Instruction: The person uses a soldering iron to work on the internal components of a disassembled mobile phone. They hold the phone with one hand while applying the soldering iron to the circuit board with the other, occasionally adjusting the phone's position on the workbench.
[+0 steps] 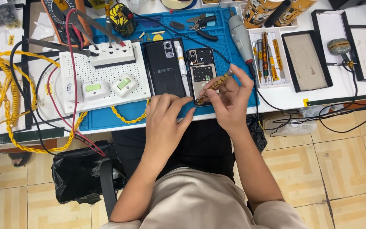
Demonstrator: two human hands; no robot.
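An opened phone with its insides showing lies on a blue work mat. Its black back cover lies just to the left, with a small white tube between them. My right hand holds a thin yellow-patterned screwdriver, its tip down at the phone's lower part. My left hand rests flat on the mat's front edge, its fingertips touching the phone's lower left corner.
A white perforated board with a socket block and two switches sits on the left, among yellow, red and black cables. Pliers, a grey rotary tool, a tray of screwdrivers and black-framed trays lie behind and right. A black bag sits below.
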